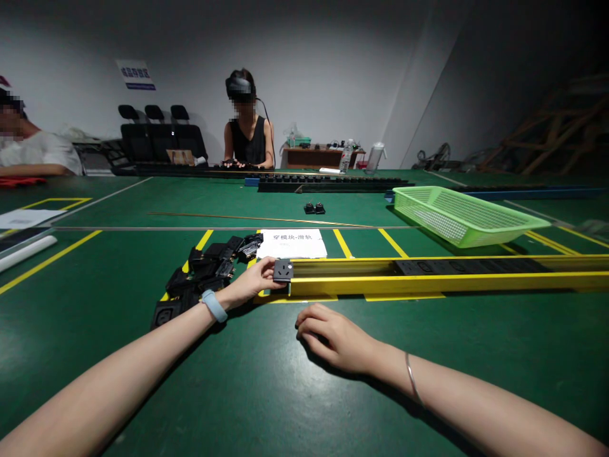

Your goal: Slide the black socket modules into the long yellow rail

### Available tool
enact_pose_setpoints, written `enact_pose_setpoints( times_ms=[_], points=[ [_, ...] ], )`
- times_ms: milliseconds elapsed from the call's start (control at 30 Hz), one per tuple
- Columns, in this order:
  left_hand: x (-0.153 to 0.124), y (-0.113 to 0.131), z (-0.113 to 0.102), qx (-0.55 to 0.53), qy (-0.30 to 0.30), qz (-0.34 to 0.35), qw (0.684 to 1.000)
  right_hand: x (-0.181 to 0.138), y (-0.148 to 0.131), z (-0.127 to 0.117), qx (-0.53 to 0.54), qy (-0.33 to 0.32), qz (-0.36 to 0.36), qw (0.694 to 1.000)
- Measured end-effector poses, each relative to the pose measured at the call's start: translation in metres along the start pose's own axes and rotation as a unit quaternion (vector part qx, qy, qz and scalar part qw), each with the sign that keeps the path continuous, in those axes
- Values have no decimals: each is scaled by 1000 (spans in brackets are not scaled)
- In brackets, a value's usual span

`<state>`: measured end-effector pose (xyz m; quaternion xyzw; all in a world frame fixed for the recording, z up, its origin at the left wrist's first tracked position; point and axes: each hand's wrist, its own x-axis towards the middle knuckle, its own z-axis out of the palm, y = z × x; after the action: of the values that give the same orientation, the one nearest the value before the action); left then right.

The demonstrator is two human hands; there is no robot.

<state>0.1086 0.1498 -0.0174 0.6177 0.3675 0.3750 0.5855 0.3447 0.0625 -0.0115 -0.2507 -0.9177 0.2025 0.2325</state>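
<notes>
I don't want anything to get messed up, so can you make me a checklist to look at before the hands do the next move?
1. Left hand gripping the black socket module: ok, fingers and thumb hold it.
2. Module at the end of the yellow rail: ok, it is at the left end.
3. Module properly seated in the rail: cannot tell.
4. Right hand clear of the rail: ok, it's apart from it.
5. Loose modules tidily lined up: not ok, they're heaped.

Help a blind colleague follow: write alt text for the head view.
The left hand holds a square black socket module at the end of a long yellow channel rail. The right hand, loosely curled, is nearer the camera.
</notes>
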Motion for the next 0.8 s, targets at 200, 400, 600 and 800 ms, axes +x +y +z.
enact_pose_setpoints(
  times_ms=[200, 400, 600, 800],
  points=[
    [1, -3, -1, -8, 14, -9, 1000, 0, -1, 0, 0, -4, 0, 1000],
    [1, -5, -2, -14, 10, -15, 1000, 0, -1, -1, 0, -3, 0, 1000],
    [1, -7, -4, -11, 1, -18, 1000, 1, 0, -1, 0, -2, -2, 1000],
    [0, -1, -2, 2, -13, -14, 1000, 0, -1, -1, 1, 1, -4, 1000]
  ],
)
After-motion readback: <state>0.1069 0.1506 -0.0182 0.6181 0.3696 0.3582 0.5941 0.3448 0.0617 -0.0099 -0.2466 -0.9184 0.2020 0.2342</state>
